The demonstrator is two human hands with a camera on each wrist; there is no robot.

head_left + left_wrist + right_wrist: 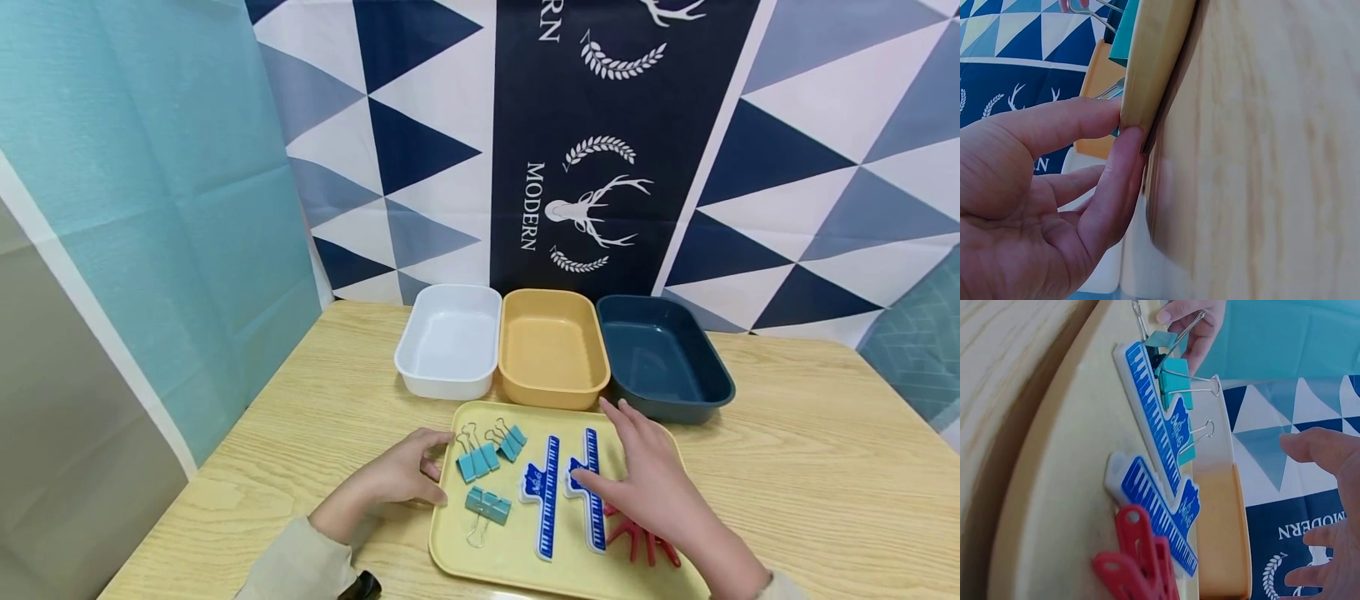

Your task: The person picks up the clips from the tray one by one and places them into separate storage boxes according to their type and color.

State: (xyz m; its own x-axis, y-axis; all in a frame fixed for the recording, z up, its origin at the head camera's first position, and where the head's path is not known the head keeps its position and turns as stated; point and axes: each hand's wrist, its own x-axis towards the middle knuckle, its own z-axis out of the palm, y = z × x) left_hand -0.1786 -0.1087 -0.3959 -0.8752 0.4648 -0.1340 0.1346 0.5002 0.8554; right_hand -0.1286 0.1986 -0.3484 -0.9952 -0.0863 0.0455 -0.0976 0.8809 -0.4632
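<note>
A pale yellow tray [510, 565] holds teal binder clips [477, 462], two blue-and-white piano-pattern clips [549, 500] and red clips [643, 537]. My left hand [397, 473] is at the tray's left edge; in the left wrist view that hand [1054, 181] pinches the tray rim [1154, 62] between thumb and fingers. My right hand [651, 483] is over the tray's right side, fingers spread, above the right piano clip and partly covering the red clips. In the right wrist view the right hand [1329, 506] holds nothing, apart from the red clips [1141, 556].
Behind the tray stand a white bin [448, 385], a yellow-orange bin [555, 396] and a dark blue bin [675, 408], side by side on the wooden table [810, 467]. Patterned cloth [585, 117] hangs behind them. A black object [362, 587] shows beside the left sleeve.
</note>
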